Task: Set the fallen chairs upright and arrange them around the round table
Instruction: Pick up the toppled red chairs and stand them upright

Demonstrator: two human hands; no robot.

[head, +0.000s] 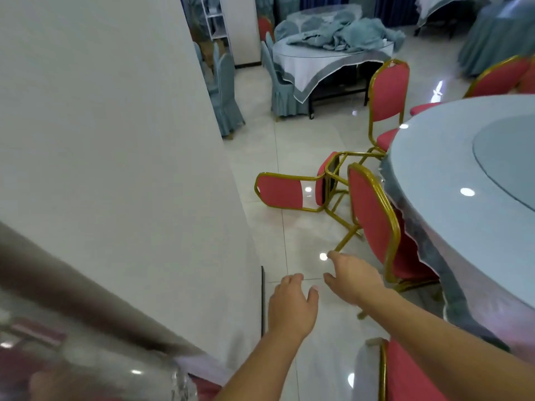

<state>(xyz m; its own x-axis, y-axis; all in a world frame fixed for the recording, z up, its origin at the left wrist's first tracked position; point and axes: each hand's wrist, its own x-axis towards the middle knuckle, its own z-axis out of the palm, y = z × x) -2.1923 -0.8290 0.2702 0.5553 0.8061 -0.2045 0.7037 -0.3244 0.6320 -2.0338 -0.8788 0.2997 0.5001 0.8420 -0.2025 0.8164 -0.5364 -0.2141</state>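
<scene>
A red chair with a gold frame (285,193) lies on its side on the tiled floor, its legs pointing toward the round table (451,180) at the right. An upright red chair (373,221) stands at the table's near edge, between me and the fallen one. Another upright red chair (389,92) stands behind it. My left hand (291,306) and my right hand (354,277) reach forward over the floor, fingers relaxed, holding nothing. The right hand is just left of the near chair's back.
A broad white pillar (121,140) fills the left. Further red chairs: one (405,371) at the bottom right, another (500,78) at the far right. Behind stands a second table (333,57) with heaped blue cloths and blue-covered chairs (225,85).
</scene>
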